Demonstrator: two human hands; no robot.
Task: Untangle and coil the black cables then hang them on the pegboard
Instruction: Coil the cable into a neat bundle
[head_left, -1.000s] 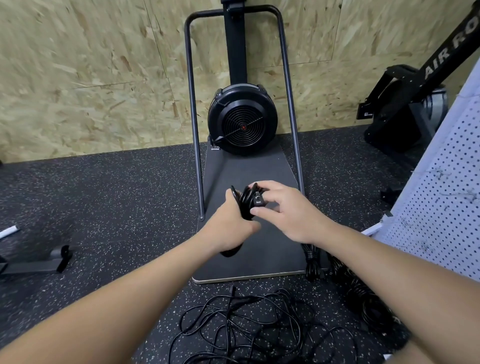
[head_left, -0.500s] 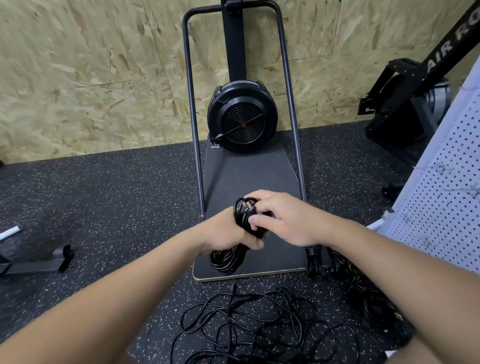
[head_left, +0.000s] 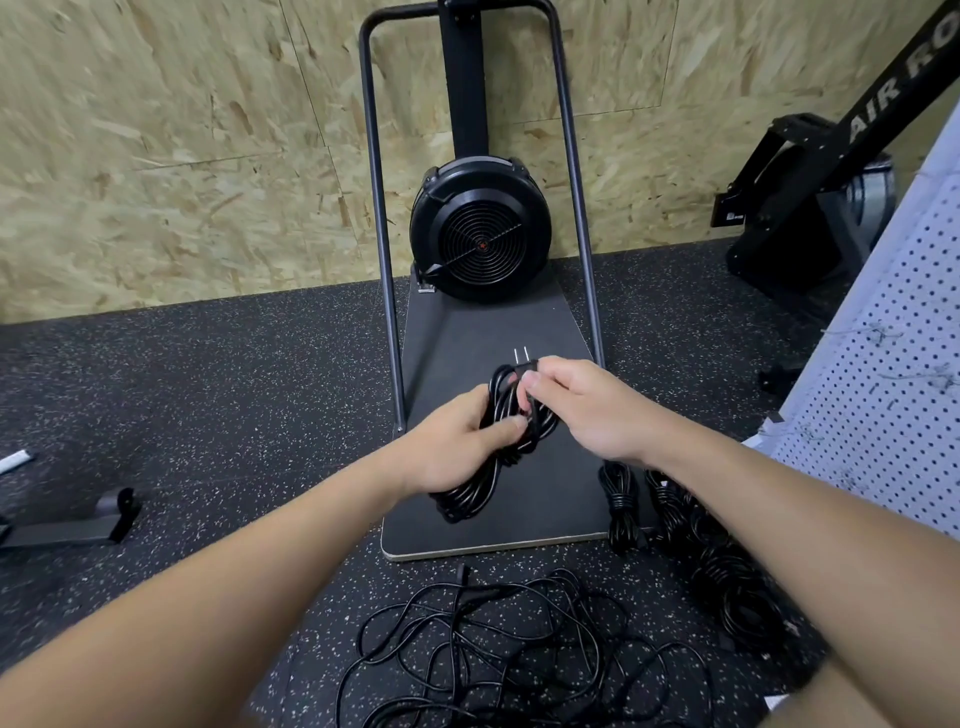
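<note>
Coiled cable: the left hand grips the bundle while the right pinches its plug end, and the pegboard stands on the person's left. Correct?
Not quite. The head view shows the pegboard on the person's right, not left. The rest holds: left hand grips the coiled cable, right hand pinches the plug.

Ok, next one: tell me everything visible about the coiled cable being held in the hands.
The coiled black cable is a glossy bundle of several loops, pinched into an elongated hank, hanging over the exercise machine's base board. The left hand grips its middle; the right hand pinches its plug, whose two metal prongs point up and away. The lower loops dangle free.
</note>
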